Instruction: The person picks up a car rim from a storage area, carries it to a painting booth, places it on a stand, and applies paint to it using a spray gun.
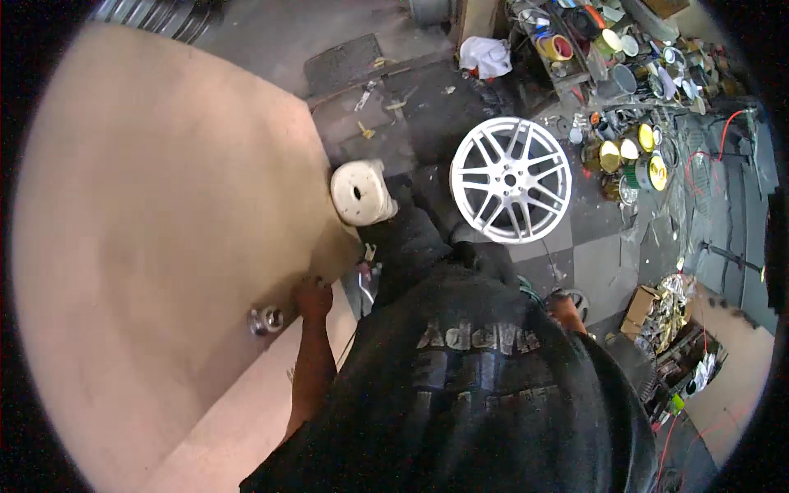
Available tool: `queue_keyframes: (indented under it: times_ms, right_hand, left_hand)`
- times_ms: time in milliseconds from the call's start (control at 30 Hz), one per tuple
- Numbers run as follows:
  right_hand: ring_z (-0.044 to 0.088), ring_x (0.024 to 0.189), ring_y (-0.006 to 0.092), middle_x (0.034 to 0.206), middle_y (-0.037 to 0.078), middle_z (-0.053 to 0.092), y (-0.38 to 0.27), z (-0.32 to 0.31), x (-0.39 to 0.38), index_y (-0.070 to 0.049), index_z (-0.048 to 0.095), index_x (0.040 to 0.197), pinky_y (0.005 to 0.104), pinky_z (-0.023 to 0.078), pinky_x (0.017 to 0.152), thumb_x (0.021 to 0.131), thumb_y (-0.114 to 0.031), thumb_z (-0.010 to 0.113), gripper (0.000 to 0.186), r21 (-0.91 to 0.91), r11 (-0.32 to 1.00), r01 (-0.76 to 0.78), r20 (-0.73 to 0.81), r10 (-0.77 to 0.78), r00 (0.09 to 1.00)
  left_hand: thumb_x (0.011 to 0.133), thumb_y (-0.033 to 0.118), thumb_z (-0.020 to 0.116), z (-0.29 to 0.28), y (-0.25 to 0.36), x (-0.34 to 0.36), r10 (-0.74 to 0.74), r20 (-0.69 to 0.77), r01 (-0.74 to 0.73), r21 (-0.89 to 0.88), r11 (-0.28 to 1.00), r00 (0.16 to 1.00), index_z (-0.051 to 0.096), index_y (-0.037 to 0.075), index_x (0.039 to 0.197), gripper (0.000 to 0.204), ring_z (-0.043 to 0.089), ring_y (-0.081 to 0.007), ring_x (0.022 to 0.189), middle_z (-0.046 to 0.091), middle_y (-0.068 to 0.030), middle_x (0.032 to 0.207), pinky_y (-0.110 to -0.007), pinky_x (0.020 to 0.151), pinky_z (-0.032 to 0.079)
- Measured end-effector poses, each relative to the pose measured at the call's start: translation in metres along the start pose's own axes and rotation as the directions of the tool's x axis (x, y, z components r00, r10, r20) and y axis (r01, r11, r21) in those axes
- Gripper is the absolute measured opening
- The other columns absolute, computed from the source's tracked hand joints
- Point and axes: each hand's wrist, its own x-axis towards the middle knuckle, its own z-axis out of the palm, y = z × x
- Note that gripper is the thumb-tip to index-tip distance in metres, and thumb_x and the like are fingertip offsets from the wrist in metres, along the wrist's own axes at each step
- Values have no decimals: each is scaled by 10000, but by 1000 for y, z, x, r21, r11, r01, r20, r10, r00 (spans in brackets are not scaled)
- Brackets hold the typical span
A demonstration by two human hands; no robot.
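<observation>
My left hand point(314, 296) is curled at the beige panel point(156, 189); what it grips, if anything, I cannot make out. A round chrome fitting point(265, 320) is left of it, and a metal tool point(368, 279), too small to name, is to its right. My right hand point(565, 309) is partly behind my dark shirt, beside green hose point(528, 287) and a dark wheel-like object point(577, 302); its fingers are hidden. Ahead lie a white multi-spoke rim point(491, 172) and a cream plastic stool point(355, 179) with a slot in its top.
Cluttered shelving point(616, 57) with cans stands at upper right, above paint tins point(634, 168) on the checkered floor point(604, 267). A white plastic bag point(485, 56) lies at the back. A cardboard box point(641, 312) of scraps and red cables point(723, 131) are at right.
</observation>
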Motion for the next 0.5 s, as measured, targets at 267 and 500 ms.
queue_keyframes:
  times_ms: [267,500]
  right_hand:
    - [626,729,254,789,145,651,-182,-57,-10,-5,637,1018,380,487,660,874,-277,605,309,631,743,-222,-130,384,914]
    - [646,758,201,861,139,675,-148,-29,-30,-1,627,1170,357,496,660,955,-285,549,364,240,949,-206,10,210,978]
  left_hand:
    - [809,331,647,-60,24,2,66,35,-71,181,981,997,726,123,982,282,535,-309,1175,683,-127,1080,-483,1056,316]
    - [808,316,669,-71,20,-2,125,200,-162,183,970,972,694,92,1085,356,582,-297,1126,672,-141,1128,-462,1089,285]
